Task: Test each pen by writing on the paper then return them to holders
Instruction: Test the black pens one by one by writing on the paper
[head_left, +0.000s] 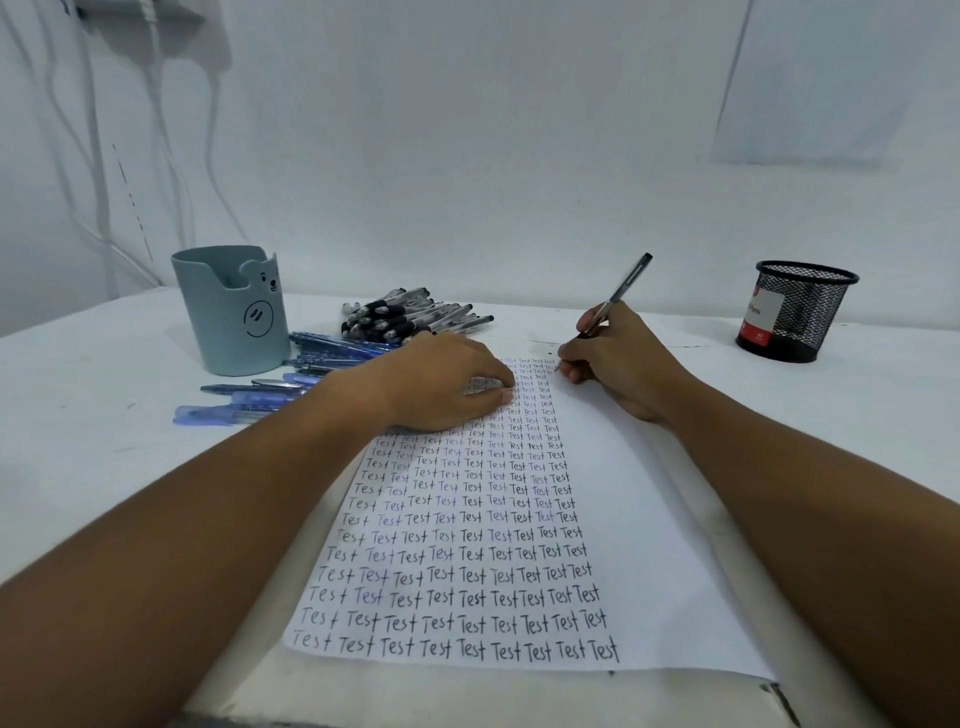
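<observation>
1. White sheet of paper (649, 519) lies flat on the white table (104, 467), near-filled with tight columns of handwritten "Test"; the right strip is blank.
2. Step in hand: writing test. Right hand (618, 364) pinches a slim dark-barrelled pen (621, 291) in a writing grip, tip on the paper at the top of the last written column, barrel tilted up and away.
3. Left hand (447, 384) lies palm-down on the paper's upper left, fingers relaxed and flat, holding nothing. Judged: it pins the sheet.
4. Loose pens: a heap of black-and-grey capped pens (410, 317) beyond the left hand; translucent blue plastic pens (291, 384) fanned on the table left of it, just beside the holder.
5. Holders: a matte grey-blue plastic cup with a bear face (231, 312) at left; a black wire-mesh round cup with a red-and-white label (797, 317) at right, well apart from the paper. No pens show above either rim.
6. Next move, judged: finish the word, lift the tip, then drop the pen into a holder. Mesh cup sits nearer the right hand.
7. Which pile is tested: cannot tell.
</observation>
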